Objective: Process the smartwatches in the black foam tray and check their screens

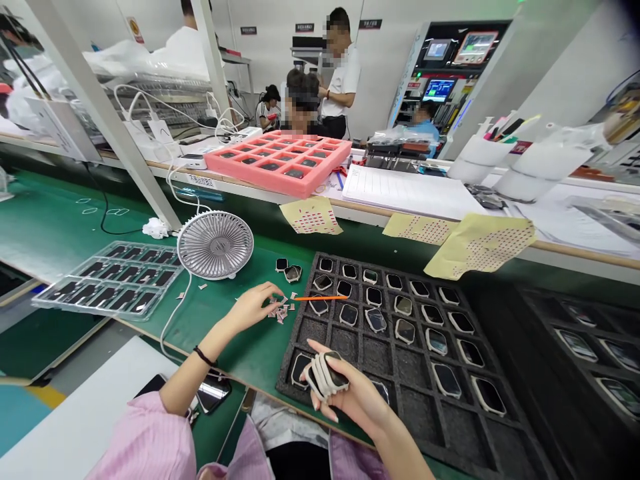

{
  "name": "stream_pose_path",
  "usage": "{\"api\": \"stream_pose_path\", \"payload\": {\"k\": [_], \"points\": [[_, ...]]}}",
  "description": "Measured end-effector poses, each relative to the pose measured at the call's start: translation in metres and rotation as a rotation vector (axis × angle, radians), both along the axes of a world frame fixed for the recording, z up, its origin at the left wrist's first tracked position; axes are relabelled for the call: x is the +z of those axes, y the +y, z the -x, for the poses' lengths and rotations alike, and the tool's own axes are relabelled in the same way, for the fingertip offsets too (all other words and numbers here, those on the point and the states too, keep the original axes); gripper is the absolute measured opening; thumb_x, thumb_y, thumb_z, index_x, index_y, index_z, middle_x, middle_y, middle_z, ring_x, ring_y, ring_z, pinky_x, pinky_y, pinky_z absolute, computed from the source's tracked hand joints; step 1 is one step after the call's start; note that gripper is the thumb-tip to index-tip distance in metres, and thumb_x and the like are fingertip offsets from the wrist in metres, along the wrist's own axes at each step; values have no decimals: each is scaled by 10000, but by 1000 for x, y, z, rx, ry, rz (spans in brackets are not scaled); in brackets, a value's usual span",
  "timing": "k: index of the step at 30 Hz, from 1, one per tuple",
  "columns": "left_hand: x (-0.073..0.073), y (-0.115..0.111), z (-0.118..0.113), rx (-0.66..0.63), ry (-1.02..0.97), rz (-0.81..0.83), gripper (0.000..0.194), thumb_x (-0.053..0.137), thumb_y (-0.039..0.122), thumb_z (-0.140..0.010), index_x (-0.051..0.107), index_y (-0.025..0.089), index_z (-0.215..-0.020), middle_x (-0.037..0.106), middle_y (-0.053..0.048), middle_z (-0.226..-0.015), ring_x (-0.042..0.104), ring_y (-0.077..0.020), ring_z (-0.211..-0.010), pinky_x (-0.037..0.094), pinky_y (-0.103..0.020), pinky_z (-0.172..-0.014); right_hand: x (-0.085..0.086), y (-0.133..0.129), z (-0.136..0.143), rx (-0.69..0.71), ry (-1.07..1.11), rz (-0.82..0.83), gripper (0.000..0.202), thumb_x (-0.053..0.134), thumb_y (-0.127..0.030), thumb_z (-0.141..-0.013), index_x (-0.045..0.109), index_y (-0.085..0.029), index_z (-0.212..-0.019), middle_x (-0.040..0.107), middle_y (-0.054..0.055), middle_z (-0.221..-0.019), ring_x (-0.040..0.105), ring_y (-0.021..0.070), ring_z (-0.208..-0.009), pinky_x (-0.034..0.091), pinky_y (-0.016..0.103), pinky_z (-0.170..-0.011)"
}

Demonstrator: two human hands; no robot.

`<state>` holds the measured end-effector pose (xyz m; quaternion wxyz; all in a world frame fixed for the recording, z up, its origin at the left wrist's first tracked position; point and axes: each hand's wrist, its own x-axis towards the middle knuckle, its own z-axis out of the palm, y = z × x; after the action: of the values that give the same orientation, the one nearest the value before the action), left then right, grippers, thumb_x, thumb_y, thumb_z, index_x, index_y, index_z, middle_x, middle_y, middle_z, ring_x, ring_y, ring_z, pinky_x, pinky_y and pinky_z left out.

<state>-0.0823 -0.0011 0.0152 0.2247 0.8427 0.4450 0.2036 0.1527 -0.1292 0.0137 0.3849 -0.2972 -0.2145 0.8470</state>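
Observation:
My right hand [357,400] is closed around a small stack of smartwatches [326,375], held above the near left corner of a black foam tray [377,347]. The tray's compartments carry several smartwatches with pale frames and dark screens. Over the green bench, my left hand [255,308] is open, its curved fingers reaching the small pinkish pieces [281,312] scattered there. Whether a fingertip touches one I cannot tell. An orange stick [320,298] lies from these pieces onto the tray. Two more watches [293,273] rest on the bench just behind them.
A round white fan [216,245] stands left of my hands, its cable running forward. Farther left is a clear plastic tray [173,270] of dark parts. A pink foam tray [300,183] and papers [410,190] occupy the shelf ahead. Another black tray [545,313] sits at right. People are beyond.

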Motion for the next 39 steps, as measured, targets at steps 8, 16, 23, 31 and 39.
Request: {"api": "stream_pose_path", "payload": {"k": [8, 16, 23, 31, 39], "points": [[-24, 16, 15, 23, 335, -169, 202, 506, 253, -906, 657, 173, -1014, 664, -76, -1036, 621, -197, -920, 461, -294, -783, 6, 6, -11, -77, -3, -22, 717, 602, -391, -822, 325, -179, -1448, 677, 114, -891, 625, 191, -568, 333, 224, -383], [1, 3, -2, 112, 114, -180, 258, 455, 237, -927, 695, 141, -925, 682, -109, -1001, 632, -208, -912, 496, -334, -819, 14, 5, -5, -347, -83, -183, 692, 582, -366, -853, 278, -258, -1466, 650, 95, -1000, 580, 167, -621, 376, 254, -449], [46, -72, -83, 111, -769, 169, 167, 665, 306, -812, 744, 172, -870, 728, -69, -830, 672, -179, -737, 560, -274, -672, 17, 3, 14, -761, -285, -397, 782, 586, -433, -828, 176, -315, -1484, 575, 78, -1162, 585, 231, -896, 488, 349, -663], [51, -88, -112, 36, -827, 85, 138, 645, 234, -830, 758, 201, -903, 697, -46, -721, 634, -151, -667, 525, -249, -610, 8, 0, 10, -868, -453, -486, 729, 545, -402, -861, 168, -331, -1481, 529, 57, -1233, 508, 230, -1120, 351, 426, -999], [48, -92, -116, 27, -800, 93, 177, 632, 290, -847, 758, 224, -952, 645, -50, -748, 589, -147, -686, 496, -257, -629, 13, 1, 7, -890, -555, -531, 723, 529, -388, -879, 150, -311, -1489, 500, 71, -1272, 475, 235, -1167, 316, 434, -1035]]}}
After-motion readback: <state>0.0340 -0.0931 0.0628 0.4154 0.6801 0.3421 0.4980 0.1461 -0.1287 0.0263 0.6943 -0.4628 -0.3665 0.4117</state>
